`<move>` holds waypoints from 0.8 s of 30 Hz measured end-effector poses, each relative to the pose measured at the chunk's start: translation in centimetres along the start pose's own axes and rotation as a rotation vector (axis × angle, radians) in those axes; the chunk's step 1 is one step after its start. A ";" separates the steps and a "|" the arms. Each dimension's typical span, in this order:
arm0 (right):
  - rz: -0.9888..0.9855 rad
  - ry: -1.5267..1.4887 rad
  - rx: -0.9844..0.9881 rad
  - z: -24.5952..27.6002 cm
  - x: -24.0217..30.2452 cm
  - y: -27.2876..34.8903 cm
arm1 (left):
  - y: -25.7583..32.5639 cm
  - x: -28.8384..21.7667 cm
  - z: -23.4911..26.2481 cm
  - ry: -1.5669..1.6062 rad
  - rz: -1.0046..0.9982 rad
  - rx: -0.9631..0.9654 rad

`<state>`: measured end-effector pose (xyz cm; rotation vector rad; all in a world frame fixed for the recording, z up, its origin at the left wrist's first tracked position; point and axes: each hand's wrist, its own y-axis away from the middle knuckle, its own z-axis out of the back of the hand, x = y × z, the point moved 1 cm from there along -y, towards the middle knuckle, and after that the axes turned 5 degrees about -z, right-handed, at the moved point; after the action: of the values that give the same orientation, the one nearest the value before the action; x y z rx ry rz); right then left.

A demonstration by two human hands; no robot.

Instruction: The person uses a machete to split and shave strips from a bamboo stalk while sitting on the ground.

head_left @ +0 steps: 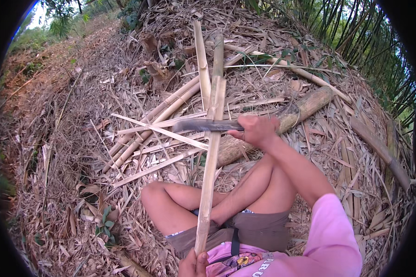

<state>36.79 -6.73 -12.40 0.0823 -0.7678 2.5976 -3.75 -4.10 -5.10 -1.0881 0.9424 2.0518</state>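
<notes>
My left hand (192, 265) grips the near end of a long split bamboo strip (207, 194) in front of my lap. The strip runs away from me over my crossed legs, with its far part over a thick bamboo pole (282, 121) lying on the ground. In my right hand (260, 130) is the handle of a machete. The dark machete blade (199, 125) points left across the strip, slightly blurred. Whether its edge touches the strip I cannot tell. Beyond the blade, another bamboo pole (218, 57) lines up with the strip.
Several narrow bamboo slats (159, 130) lie on the left, beside whole bamboo poles (164, 108). A wide split piece (201, 55) stretches toward the back. Dry leaves (69, 203) cover the ground. At right lies a brown pole (381, 150); standing bamboo (356, 37) rises behind.
</notes>
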 end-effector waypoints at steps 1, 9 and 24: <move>-0.039 0.007 -0.039 0.2 -1.3 -1.5 | -0.1 -0.2 -0.2 0.003 -0.006 -0.015; -0.202 -0.030 0.109 -3.2 -1.6 -1.3 | 0.9 -0.9 0.4 0.006 0.046 -0.009; -0.052 0.057 0.184 0.0 -0.9 -4.7 | 0.6 -2.2 1.2 0.073 0.025 -0.006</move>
<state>39.54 -3.50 -10.18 0.0812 -0.4991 2.6032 -3.71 -3.90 -2.54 -1.1670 0.9905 2.0482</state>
